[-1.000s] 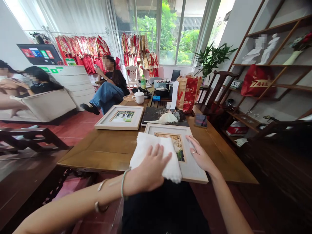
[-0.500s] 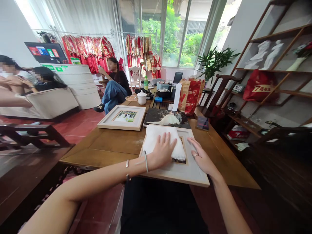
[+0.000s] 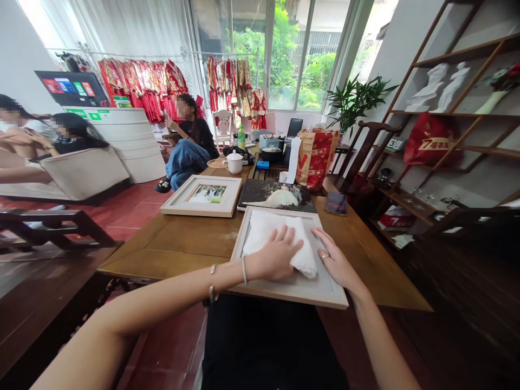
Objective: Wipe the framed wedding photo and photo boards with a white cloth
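My left hand [image 3: 276, 253] lies flat with fingers spread on a folded white cloth [image 3: 260, 230], pressing it against the face of a picture frame [image 3: 325, 290]. This frame has a pale wood rim and a light mat; cloth and hand cover its picture. Along the frame's right side rests my right hand [image 3: 335, 262], fingers stretched out on the rim, a ring on one finger. A second framed photo [image 3: 203, 195] lies face up on the table at the left. Just behind the cloth is a dark photo panel [image 3: 276, 196] showing a white dress.
The wooden table [image 3: 195, 238] also carries a white lidded mug [image 3: 234, 162], a patterned paper bag [image 3: 317, 160], a blue box [image 3: 262, 164] and a green-capped bottle [image 3: 241, 138]. A person [image 3: 189, 146] sits beyond the table. Shelves [image 3: 467, 151] stand at the right.
My left hand and the cloth have slid right and slightly toward me over the frame, now covering the picture area. My right hand stays at the frame's right side.
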Motion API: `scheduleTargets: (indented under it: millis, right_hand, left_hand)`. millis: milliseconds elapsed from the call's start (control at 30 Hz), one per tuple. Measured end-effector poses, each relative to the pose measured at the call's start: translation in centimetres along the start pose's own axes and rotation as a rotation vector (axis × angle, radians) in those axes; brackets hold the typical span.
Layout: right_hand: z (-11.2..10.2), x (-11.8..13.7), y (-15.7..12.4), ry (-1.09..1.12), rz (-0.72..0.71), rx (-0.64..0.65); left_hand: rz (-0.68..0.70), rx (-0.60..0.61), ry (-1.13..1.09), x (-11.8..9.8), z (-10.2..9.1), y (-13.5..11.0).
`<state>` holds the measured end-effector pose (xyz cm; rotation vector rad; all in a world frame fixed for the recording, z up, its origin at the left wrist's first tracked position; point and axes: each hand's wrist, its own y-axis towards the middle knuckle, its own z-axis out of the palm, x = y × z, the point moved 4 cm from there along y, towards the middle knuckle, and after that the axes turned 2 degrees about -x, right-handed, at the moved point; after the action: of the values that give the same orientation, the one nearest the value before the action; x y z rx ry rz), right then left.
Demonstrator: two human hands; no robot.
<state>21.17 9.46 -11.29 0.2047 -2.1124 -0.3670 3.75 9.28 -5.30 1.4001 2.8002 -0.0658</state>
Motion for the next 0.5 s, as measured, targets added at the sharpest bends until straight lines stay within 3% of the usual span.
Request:
scheduleTargets:
  millis: [167, 267, 367, 500]
  right_hand:
    - [0.1, 0.4, -0.2, 0.011, 0.004, -0.003]
    - [0.2, 0.4, -0.2, 0.027, -0.004, -0.009]
    - [0.2, 0.2, -0.2, 0.041, -0.009, -0.01]
    - [-0.1, 0.2, -0.1, 0.058, -0.004, 0.006]
  left_hand:
    - [0.15, 0.095, -0.16, -4.0, -1.6, -4.7]
    - [0.196, 0.117, -0.204, -4.9, -2.2, -5.8]
    - [0.151, 0.072, -0.137, -3.8, -1.8, -4.8]
    - [-0.005, -0.055, 0.067, 0.3, -0.4, -1.8]
